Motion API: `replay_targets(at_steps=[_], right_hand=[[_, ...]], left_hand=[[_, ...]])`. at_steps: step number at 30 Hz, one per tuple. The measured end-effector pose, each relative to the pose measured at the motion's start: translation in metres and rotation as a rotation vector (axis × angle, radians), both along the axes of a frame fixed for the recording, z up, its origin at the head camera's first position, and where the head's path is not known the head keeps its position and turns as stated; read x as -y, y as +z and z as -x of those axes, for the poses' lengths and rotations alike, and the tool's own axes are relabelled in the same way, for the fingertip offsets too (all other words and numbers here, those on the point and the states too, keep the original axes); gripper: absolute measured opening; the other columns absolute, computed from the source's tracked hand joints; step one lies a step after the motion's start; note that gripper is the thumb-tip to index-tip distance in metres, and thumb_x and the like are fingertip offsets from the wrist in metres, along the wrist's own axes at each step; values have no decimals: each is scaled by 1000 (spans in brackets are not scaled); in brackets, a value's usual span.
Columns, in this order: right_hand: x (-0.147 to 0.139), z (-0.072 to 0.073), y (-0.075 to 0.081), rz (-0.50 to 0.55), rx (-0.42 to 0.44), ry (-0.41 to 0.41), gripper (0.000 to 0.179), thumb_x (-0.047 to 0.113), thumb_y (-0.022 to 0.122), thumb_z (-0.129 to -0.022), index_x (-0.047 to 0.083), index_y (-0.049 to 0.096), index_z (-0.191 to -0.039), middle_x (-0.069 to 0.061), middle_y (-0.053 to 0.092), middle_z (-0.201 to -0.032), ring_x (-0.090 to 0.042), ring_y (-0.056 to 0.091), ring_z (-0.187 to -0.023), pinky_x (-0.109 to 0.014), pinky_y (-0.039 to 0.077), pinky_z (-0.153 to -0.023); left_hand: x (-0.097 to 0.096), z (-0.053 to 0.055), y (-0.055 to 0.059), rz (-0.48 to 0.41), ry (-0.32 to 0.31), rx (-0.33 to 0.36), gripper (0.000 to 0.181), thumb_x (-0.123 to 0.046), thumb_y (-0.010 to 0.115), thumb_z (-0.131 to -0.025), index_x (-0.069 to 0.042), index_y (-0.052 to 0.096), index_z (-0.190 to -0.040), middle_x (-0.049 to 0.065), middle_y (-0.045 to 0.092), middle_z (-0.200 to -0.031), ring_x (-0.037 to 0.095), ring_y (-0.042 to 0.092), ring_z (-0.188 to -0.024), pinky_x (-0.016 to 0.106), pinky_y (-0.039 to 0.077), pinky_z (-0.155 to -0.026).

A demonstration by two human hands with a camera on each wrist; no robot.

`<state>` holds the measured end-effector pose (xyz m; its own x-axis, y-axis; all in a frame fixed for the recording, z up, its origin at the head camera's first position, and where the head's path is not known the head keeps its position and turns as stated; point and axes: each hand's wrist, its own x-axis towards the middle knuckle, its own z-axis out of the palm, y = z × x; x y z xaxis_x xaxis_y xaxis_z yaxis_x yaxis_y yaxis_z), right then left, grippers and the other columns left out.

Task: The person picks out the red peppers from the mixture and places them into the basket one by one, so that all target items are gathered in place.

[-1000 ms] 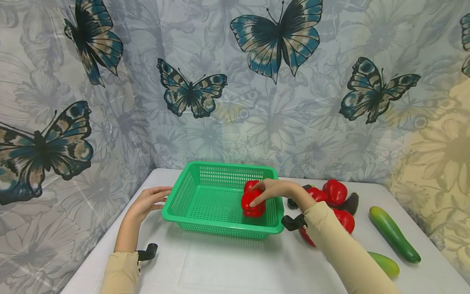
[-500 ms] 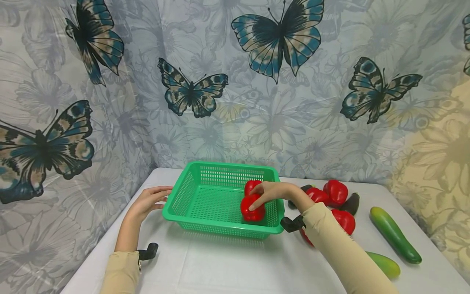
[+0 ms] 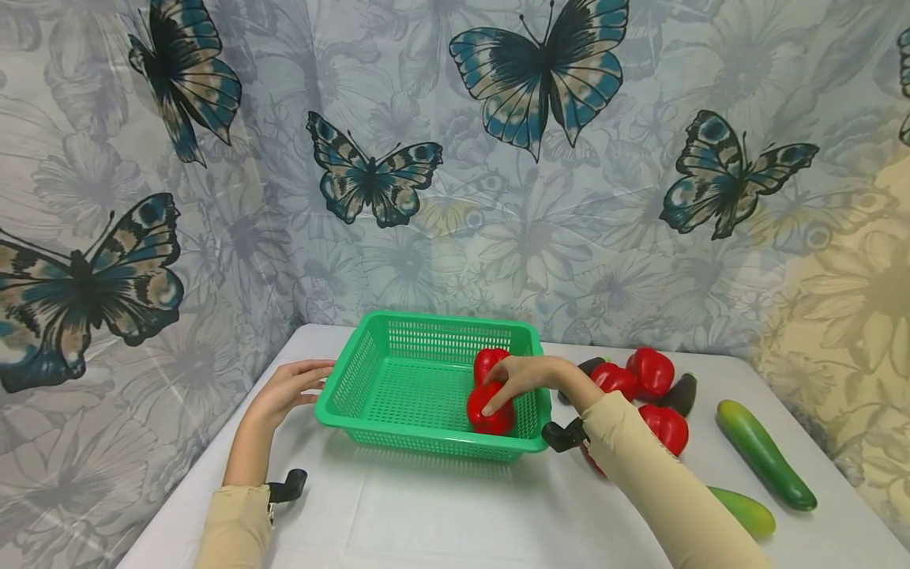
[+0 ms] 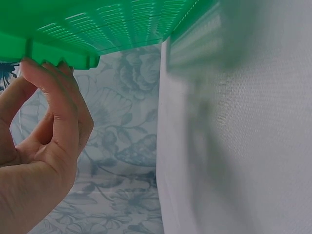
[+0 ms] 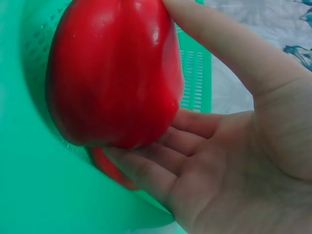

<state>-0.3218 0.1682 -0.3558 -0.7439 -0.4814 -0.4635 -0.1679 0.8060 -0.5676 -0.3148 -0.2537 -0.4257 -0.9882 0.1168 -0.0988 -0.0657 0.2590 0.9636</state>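
Observation:
My right hand point(image 3: 524, 374) grips a red bell pepper point(image 3: 490, 416) inside the right part of a green plastic basket point(image 3: 426, 444). In the right wrist view the thumb and fingers hold the glossy pepper point(image 5: 117, 73) from opposite sides. Behind it a second red bell pepper point(image 3: 487, 363) lies in the basket, partly hidden by the hand and the first pepper. At the basket's left side my left hand point(image 3: 282, 390) touches the outer rim with its fingertips. The left wrist view has those slightly bent fingers point(image 4: 61, 117) against the rim point(image 4: 44, 53), not wrapped around it.
Right of the basket lie several red bell peppers point(image 3: 650, 372) and dark eggplants point(image 3: 680, 393), partly behind the right arm. Farther right are a long green cucumber-like vegetable point(image 3: 764, 454) and another point(image 3: 746, 514). Butterfly-print cloth point(image 3: 554, 261) hangs behind the white table point(image 3: 426, 514).
My right hand has moved the gripped bell pepper slightly toward the front of the basket, showing more of the pepper behind. The left hand and basket have stayed in place.

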Motion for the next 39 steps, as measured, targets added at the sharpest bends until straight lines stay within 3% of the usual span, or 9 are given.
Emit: replay_targets(at_steps=[11,21,39], right_hand=[[7,-2,-1,-81,-51,15,70,43,80,-77,7,57,-133,-11,52,-141,-27,47,-128,-47,50,-99],[10,-6,-1,-75,-50,2,68,39,82,-77,7,56,-132,-12,52,-140,-29,45,-127,-51,49,-99],[12,-11,-5,-76,-70,21,62,28,84,-76,11,56,-130,-9,52,-137,-27,46,-124,-46,53,-93]], left_hand=[[0,0,0,2,7,8,57,-37,65,-94,0,54,-136,-9,63,-110,9,63,-93,29,55,-80],[-2,0,1,-6,3,8,54,-34,64,-95,0,55,-136,-11,64,-108,9,64,-93,28,56,-79],[1,1,-1,-16,-16,-6,56,-35,63,-96,2,52,-137,-10,64,-110,8,63,-93,28,56,-79]])
